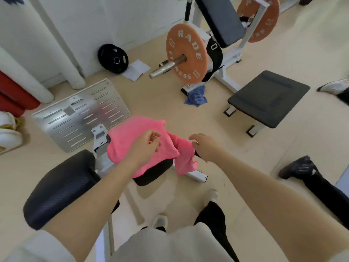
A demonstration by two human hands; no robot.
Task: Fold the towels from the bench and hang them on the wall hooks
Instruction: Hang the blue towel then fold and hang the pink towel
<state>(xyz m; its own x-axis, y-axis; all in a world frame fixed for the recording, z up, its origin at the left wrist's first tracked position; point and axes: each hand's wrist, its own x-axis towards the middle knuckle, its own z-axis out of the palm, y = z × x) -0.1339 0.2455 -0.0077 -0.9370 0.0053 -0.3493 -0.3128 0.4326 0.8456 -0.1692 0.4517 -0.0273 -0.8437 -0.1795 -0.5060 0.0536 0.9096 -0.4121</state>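
A bright pink towel [132, 133] lies crumpled over a black padded seat [154, 171] in the middle of the view. My left hand [145, 144] pinches the towel's upper layer near its centre. My right hand [205, 146] grips the towel's right end, which hangs down beside the pad. A blue towel [197, 96] lies bunched on the floor by the machine's white base. A white cloth [137, 69] lies flat on the floor near the wall. No wall hooks are visible.
A large black pad [60, 186] is at my lower left. A metal footplate [81, 114] leans beyond it. An orange weight plate [186, 53] sits on a bar, and a black bench seat [268, 98] stands at right. Another person's dark shoe [296, 167] is at right.
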